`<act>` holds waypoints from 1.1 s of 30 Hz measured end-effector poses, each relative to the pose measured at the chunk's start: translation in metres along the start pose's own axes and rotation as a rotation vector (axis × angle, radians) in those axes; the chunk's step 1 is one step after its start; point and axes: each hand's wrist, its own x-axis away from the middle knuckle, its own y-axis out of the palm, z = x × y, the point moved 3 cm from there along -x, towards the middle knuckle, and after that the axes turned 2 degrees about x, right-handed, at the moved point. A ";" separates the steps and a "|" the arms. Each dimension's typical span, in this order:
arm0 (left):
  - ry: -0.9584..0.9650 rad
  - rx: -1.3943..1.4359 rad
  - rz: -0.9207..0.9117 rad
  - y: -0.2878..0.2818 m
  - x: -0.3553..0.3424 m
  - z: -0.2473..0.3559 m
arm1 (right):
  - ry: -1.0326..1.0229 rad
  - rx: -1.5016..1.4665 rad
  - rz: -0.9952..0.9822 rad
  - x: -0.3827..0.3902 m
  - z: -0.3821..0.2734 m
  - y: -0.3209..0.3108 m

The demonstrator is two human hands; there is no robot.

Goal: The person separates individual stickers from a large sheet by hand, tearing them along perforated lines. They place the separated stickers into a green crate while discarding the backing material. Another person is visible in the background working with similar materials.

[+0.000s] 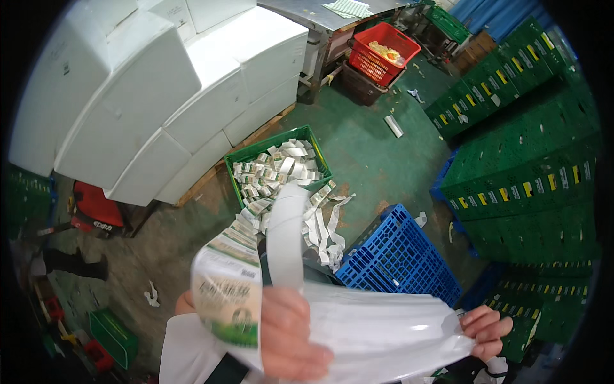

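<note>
Across the lower middle, my left hand point(291, 333) is closed on a strip of printed labels point(229, 294) in white, beige and green. The strip runs up from my fingers toward the green crate point(233, 157), which is heaped with more such labels. A blank white strip point(284, 240) loops up just above this hand. My right hand point(487, 329) pinches the right end of a glossy, layered white plastic bundle point(390, 326). That bundle stretches between both hands, and its left end passes behind or under my left hand; I cannot tell which.
Loose white strips point(326, 237) trail from the crate onto the floor beside a blue plastic pallet point(403, 259). White boxes point(236, 96) are stacked at left, green crates point(518, 166) at right. A red basket point(387, 51) and metal table point(326, 19) stand at the back.
</note>
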 end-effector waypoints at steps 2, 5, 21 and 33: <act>-0.392 0.012 -0.276 0.000 0.024 -0.018 | -0.072 0.110 0.386 0.000 0.037 0.024; -0.779 0.261 0.700 0.011 0.064 -0.056 | 0.320 0.427 0.594 -0.024 0.080 0.063; -1.011 0.208 0.779 0.012 0.058 -0.076 | 0.697 -0.154 0.699 0.004 0.126 0.069; -0.946 -0.327 0.721 -0.001 0.066 -0.073 | 0.766 -0.009 0.474 0.015 0.140 0.068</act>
